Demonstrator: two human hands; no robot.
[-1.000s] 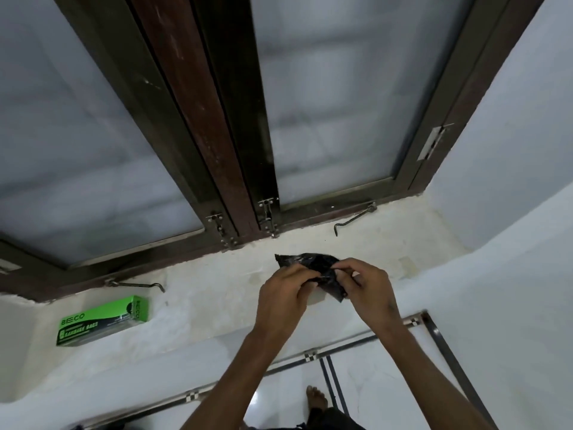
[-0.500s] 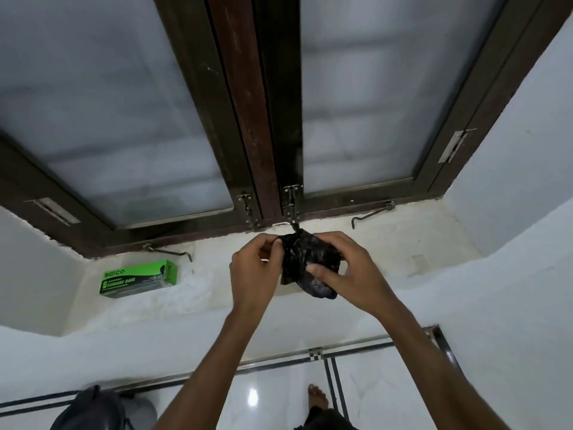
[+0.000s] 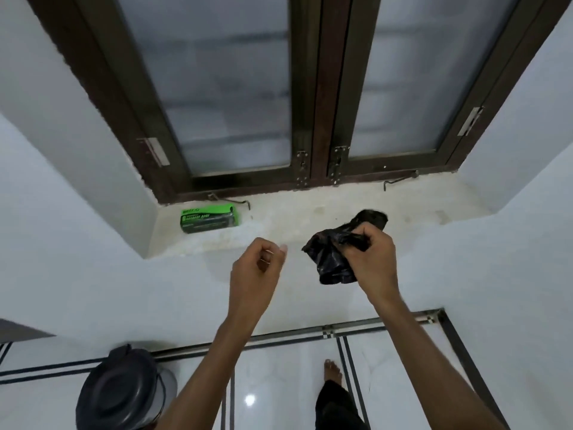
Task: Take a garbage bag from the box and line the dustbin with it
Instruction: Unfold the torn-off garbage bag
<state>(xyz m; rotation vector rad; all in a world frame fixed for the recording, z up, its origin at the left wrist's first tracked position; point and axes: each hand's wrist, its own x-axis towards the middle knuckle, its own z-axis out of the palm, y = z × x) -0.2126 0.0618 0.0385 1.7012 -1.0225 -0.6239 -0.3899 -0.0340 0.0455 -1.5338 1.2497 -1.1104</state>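
- The right hand (image 3: 370, 259) grips a crumpled black garbage bag (image 3: 333, 259) in its curled fingers, up in the air in front of the window sill (image 3: 310, 221); part of the bag bunches above the fist, the rest hangs below.
- The left hand (image 3: 259, 263) hovers just beside it, apart from the bag, fingers curled in on nothing.
- The green box (image 3: 210, 218) lies on the sill's left end, near the window frame (image 3: 313, 88).
- The dark lidded dustbin (image 3: 121, 395) stands on the tiled floor (image 3: 279, 383) at lower left.
- A bare foot (image 3: 333, 370) shows below.
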